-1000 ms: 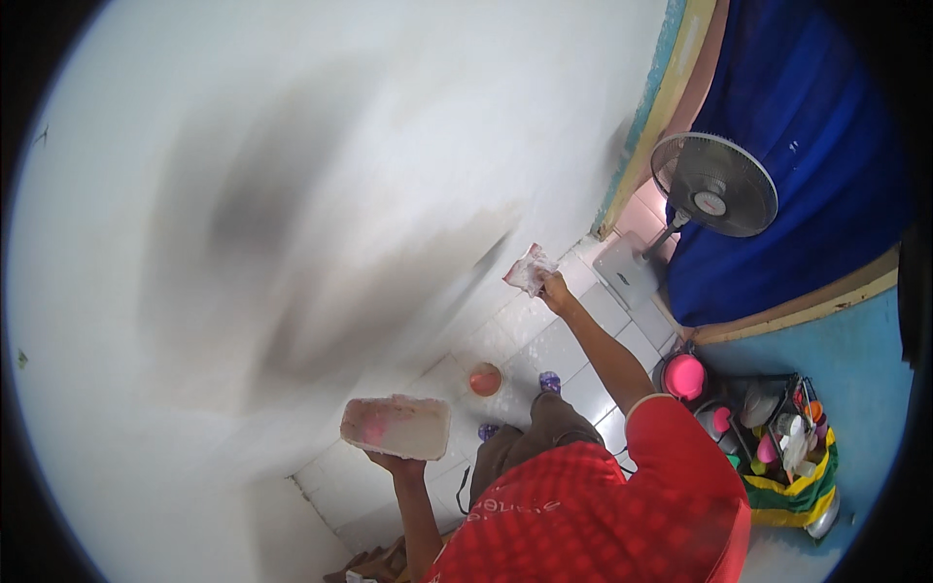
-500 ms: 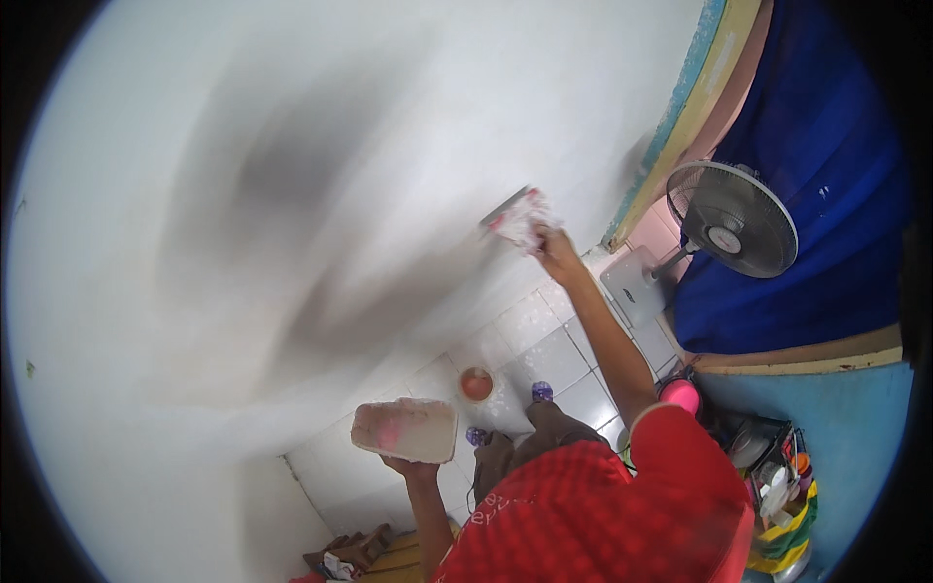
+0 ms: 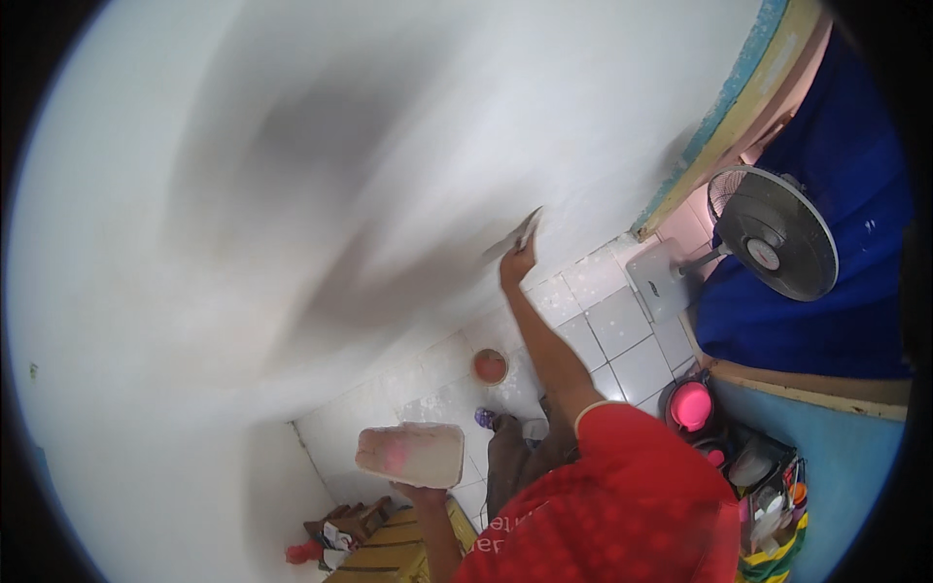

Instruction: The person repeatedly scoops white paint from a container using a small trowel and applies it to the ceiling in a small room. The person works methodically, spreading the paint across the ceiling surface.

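My right hand (image 3: 517, 266) is stretched out to the white wall (image 3: 603, 126), its fingers closed round a flat-bladed trowel (image 3: 528, 229). The blade appears nearly edge-on and close to the wall; whether it touches I cannot tell. Low on the left, my left hand (image 3: 424, 495) grips a shallow rectangular tray (image 3: 443, 457) from beneath. Its inside has a whitish coating and a pink patch. The tray hides most of the left fingers.
A small round tub (image 3: 490, 366) with reddish contents stands on the tiled floor (image 3: 622, 321) by the wall. A grey fan (image 3: 777, 238) stands right, before a blue curtain (image 3: 865, 272). Pink basins (image 3: 691, 406), kitchenware and a yellow wooden piece (image 3: 389, 549) lie nearby.
My right hand has shifted a little left and down with the trowel, which has turned from showing its whitish, smeared face to nearly edge-on. The tray stays in my left hand; the view has shifted slightly.
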Motion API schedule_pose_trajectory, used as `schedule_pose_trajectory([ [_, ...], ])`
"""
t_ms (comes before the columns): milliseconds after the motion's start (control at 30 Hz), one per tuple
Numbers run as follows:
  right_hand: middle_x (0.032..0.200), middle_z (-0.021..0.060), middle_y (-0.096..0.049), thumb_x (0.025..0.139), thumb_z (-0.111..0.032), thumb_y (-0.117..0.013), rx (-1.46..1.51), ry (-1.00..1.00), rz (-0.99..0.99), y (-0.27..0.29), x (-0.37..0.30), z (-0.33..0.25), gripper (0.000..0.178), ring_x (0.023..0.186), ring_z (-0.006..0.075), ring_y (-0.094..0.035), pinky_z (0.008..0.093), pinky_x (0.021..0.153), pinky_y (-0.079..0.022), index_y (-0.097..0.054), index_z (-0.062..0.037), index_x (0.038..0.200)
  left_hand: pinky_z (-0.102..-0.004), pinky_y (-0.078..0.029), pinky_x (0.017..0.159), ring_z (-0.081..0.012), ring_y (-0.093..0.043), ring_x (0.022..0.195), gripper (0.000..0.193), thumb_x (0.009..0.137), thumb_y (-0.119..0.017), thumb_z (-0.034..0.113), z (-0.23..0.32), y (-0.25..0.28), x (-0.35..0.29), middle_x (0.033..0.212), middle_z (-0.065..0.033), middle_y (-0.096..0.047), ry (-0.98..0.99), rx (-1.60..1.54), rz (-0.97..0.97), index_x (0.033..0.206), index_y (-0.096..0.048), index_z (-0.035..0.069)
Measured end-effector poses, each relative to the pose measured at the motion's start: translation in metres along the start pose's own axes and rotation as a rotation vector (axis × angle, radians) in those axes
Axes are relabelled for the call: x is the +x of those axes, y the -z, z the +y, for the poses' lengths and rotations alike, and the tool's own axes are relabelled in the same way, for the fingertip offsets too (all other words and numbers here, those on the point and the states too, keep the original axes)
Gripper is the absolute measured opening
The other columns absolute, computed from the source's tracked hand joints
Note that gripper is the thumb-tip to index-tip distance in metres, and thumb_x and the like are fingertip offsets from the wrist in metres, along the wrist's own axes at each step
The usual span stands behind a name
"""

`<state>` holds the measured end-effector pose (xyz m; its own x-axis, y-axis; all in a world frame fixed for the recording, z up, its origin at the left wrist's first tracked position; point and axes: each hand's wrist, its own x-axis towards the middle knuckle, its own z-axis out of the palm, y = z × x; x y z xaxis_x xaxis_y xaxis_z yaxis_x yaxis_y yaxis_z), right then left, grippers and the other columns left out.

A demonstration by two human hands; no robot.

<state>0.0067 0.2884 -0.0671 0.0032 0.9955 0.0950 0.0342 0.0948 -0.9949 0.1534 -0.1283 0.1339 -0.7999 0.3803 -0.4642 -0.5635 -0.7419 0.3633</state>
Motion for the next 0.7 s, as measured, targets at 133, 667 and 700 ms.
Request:
schedule_pose_trajectory([
  [133,0.136,0.0242,-0.059,0.100,-0.005,-0.049,-0.117,0.004,-0.310,0.008,-0.119,0.012,0.045,0.120,0.0409,-0.060,0.0441,0.099,-0.048,-0.049,-0.0018,0.145,-0.0593,-0.033,0.115,-0.0345,-0.049,0.133,0.059,0.101,-0.044,0.052,0.027,-0.006,0.001,0.141,-0.0106,-0.056,-0.044,0.135,0.011,0.144,-0.050,0.013],
  [667,0.105,0.0108,-0.065,0.097,-0.009,-0.053,0.370,-0.597,-0.585,0.076,0.024,0.060,0.021,0.090,0.0229,-0.066,0.0375,0.073,-0.058,-0.062,-0.0039,0.115,-0.0587,-0.038,0.113,-0.0331,-0.052,0.130,0.055,0.100,-0.045,0.050,-0.016,-0.050,0.015,0.141,-0.0073,-0.056,0.032,0.042,-0.145,0.142,-0.051,0.016],
  [700,0.105,0.0104,-0.065,0.097,-0.010,-0.053,0.326,-0.568,-0.614,0.054,0.050,0.051,0.020,0.091,0.0217,-0.065,0.0370,0.072,-0.057,-0.062,-0.0045,0.114,-0.0587,-0.038,0.113,-0.0329,-0.052,0.131,0.055,0.100,-0.045,0.050,-0.017,-0.051,0.016,0.141,-0.0074,-0.056,0.039,0.074,-0.166,0.142,-0.051,0.016],
])
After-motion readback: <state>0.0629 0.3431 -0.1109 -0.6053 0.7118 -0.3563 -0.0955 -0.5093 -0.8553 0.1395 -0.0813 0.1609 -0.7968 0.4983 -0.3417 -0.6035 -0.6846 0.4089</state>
